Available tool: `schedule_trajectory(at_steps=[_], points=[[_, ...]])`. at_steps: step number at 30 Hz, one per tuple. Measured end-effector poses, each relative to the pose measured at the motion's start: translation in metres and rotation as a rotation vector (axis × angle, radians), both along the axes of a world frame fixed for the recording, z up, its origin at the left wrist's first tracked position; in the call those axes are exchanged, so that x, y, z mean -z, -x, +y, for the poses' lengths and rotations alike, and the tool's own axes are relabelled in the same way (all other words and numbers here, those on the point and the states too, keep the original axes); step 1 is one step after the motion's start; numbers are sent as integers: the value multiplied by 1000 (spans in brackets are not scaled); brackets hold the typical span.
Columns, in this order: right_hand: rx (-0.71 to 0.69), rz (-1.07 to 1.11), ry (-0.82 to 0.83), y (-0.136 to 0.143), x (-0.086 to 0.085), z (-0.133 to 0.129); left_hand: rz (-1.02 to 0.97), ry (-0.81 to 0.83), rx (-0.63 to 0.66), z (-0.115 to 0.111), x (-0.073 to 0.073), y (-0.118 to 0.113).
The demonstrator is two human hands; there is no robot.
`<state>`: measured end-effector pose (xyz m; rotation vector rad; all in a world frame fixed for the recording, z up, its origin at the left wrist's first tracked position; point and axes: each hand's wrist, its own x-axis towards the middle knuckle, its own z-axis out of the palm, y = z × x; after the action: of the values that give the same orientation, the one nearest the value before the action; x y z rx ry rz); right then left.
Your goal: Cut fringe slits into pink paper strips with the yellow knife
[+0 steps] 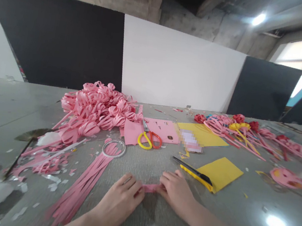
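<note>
1. Hands, low centre: left hand (pixel 119 202) and right hand (pixel 175 191) face each other, fingers curled nearly closed, each pinching a pink paper strip (pixel 150 188). Gripping it from both sides probably keeps the short exposed span flat and under control; the fingers hide its ends.
2. Left of the left hand, long pink strips (pixel 87 183) lie roughly side by side, perhaps so single ones lift easily. A clear tape roll (pixel 114 148) rests at their far ends, possibly as a weight.
3. Beyond the hands, open-bladed scissors (pixel 146 127) lie on pink paper, handles facing the person, seemingly for quick pickup.
4. Just beyond the right hand, a yellow-and-black utility knife (pixel 204 177) overlaps yellow paper (pixel 228 172), apparently within reach.
5. Far left, curled pink paper loops (pixel 96 107) are heaped, likely to leave working room.
</note>
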<state>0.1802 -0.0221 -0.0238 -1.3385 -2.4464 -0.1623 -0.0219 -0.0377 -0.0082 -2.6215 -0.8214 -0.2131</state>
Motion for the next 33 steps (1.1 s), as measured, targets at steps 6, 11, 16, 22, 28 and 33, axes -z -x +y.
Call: schedule_trajectory(at_steps=[6, 11, 16, 22, 28, 33], points=[[-83, 57, 192, -8, -15, 3, 19, -56, -17, -7, 2, -3], [-76, 50, 256, -11, -22, 4, 28, -46, -37, -7, 1, -3], [-57, 25, 227, -9, -22, 2, 33, -28, -50, -8, 0, -3], [-27, -24, 196, -7, -22, 2, 37, 18, -67, -10, -2, -3], [-10, -13, 195, -11, -17, 4, 27, 84, -128, -10, -3, -4], [-37, -2, 139, -13, -14, 2, -21, 117, -144, -8, 0, -2]])
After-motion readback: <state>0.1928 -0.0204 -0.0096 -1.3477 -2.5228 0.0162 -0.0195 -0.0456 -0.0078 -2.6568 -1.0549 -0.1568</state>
